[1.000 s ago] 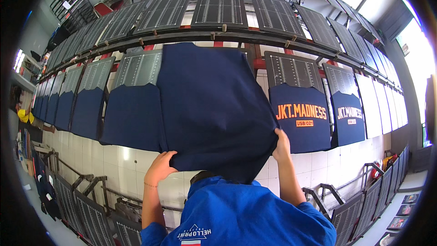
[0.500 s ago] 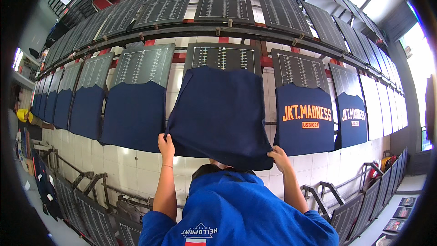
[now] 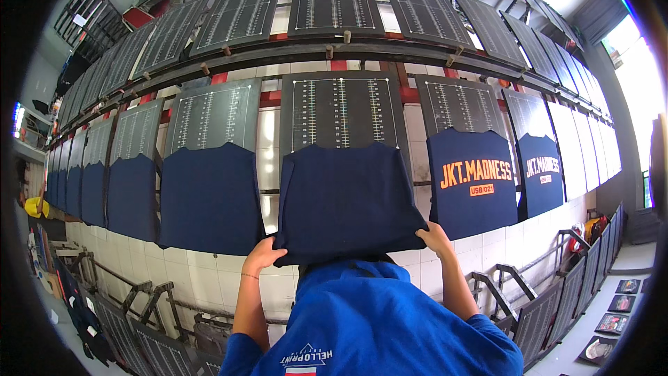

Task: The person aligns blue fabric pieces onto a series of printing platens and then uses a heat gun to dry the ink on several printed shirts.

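A navy shirt panel lies over the lower part of the dark, ruled printing board in front of me. My left hand pinches its near left corner, and my right hand grips the near right corner. Its far edge, with a shallow neck curve, rests about midway up the board. The near edge droops a little between my hands. On the left, another plain navy panel lies on its own board; on the right is a navy panel with orange lettering.
More boards with navy panels run off to the left; white boards continue at the far right. Behind a metal rail stands a second row of bare boards. Racks of boards flank me. A person in yellow is at far left.
The panel's far edge has come down toward me, baring more of the board. Both my hands still hold its corners, and the cloth now lies flatter.
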Demonstrator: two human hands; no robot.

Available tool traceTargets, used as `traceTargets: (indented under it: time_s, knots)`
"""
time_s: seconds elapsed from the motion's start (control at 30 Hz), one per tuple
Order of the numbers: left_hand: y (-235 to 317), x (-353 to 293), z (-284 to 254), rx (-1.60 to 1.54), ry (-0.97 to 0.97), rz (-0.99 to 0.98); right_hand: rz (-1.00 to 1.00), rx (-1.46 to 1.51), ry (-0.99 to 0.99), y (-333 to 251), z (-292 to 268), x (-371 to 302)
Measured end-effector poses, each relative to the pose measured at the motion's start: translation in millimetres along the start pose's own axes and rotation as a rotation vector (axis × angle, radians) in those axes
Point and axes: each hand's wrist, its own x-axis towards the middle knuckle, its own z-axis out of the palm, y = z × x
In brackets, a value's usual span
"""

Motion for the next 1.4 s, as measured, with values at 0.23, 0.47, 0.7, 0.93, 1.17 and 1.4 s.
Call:
traceTargets:
  time_s: [0.23,0.47,0.7,0.93,1.17,1.4]
  knots:
    - [37,37,-12,-0.175,0.079,0.095,-0.115,-0.116,0.192,-48,6,35]
    - [128,171,-32,0.076,0.528,0.204,-0.280,-0.229,0.441,-156,28,126]
    - [143,201,-39,0.111,0.650,0.469,-0.491,-0.154,0.586,-162,19,157]
    - [138,222,-45,0.208,0.681,0.458,-0.596,-0.236,0.711,-169,30,177]
    - [162,206,-32,0.509,0.875,0.474,-0.570,-0.283,0.743,-165,33,185]
    - [196,148,-7,0.735,0.147,0.799,-1.136,-0.695,0.400,-169,94,98]
